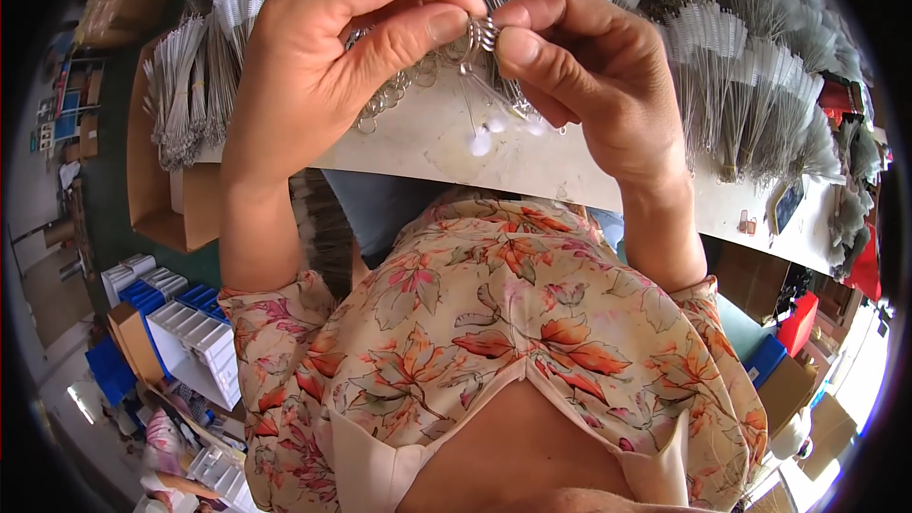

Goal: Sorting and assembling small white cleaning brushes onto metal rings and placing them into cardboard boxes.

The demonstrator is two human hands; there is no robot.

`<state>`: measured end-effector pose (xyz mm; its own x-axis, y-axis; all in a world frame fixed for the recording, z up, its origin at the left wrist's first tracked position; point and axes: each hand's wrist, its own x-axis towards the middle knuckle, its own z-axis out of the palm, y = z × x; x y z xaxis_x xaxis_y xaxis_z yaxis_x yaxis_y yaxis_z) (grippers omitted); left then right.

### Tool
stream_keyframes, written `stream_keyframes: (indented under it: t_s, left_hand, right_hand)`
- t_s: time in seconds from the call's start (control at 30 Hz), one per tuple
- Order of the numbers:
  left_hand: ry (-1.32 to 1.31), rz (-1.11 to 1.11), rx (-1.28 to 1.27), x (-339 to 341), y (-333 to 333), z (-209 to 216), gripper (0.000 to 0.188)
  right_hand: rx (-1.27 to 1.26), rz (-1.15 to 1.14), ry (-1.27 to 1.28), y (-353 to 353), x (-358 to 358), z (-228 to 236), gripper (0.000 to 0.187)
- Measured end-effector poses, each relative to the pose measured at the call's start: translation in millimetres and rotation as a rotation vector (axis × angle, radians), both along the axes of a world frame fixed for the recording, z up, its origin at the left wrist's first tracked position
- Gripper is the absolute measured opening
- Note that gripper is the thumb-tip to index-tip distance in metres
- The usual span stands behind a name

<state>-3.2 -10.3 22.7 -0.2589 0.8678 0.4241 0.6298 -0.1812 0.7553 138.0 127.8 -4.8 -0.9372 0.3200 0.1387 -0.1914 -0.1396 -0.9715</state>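
Both hands meet over the far side of the table. My left hand (pixel 332 57) pinches a small cluster of shiny wire rings (pixel 483 34) between thumb and forefinger. My right hand (pixel 598 76) grips the same cluster from the other side, its thumb and forefinger closed. Thin wires run down below the fingertips toward small white tufts (pixel 481 141); I cannot tell whether they are joined to the rings. More loose wire rings (pixel 385 100) lie beside and partly behind my left hand.
Bundles of wire-handled brushes with white bristles (pixel 708 38) crowd the white table (pixel 418 147) on both sides. A cardboard box (pixel 157 195) stands left of the table. White and blue plastic bins (pixel 195 342) are at lower left, near another person (pixel 166 446).
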Motion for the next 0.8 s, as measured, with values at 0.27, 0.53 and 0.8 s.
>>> stream_keyframes:
  t_s: [0.27,0.53,0.8]
  left_hand:
    - [-0.724,0.026,-0.067,10,-2,-5,0.015]
    - [-0.651,0.123,-0.196,1,-14,-2,0.017]
    - [0.029,0.184,-0.206,2,-17,-4,0.019]
  right_hand:
    - [-0.076,0.005,-0.032,1,-4,-2,0.015]
    - [-0.123,0.100,-0.003,-1,-14,-7,0.014]
    - [-0.091,0.068,-0.049,-5,-19,-9,0.014]
